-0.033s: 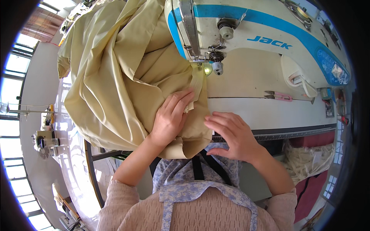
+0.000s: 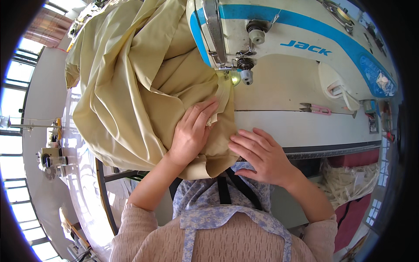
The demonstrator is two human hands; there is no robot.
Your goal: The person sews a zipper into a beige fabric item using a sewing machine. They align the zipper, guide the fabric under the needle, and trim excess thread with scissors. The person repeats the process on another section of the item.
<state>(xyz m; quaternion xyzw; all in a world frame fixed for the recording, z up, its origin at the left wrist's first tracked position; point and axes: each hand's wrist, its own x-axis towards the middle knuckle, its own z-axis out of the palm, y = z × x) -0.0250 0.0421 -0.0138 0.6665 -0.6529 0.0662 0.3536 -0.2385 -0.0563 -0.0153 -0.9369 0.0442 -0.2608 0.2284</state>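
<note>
A cream and blue sewing machine [image 2: 283,26] stands over a large, rumpled khaki cloth [image 2: 118,105], part of which lies under the needle area [image 2: 225,75]. My left hand [image 2: 190,135] rests on the cloth beside a narrow folded strip [image 2: 221,102], its fingers lightly bent and lying on the fabric, its thumb partly hidden. My right hand [image 2: 264,159] is open at the right edge of the cloth, fingertips touching it and thumb apart.
Pink-handled thread snips [image 2: 318,109] lie on the machine bed right of the cloth. A ruler strip [image 2: 331,150] runs along the front edge. A bag of pale material [image 2: 349,181] sits below at the right. Other machinery [image 2: 52,159] stands at the far left.
My right hand has shifted very slightly, its fingertips now a little more over the cloth edge. My left hand has barely moved.
</note>
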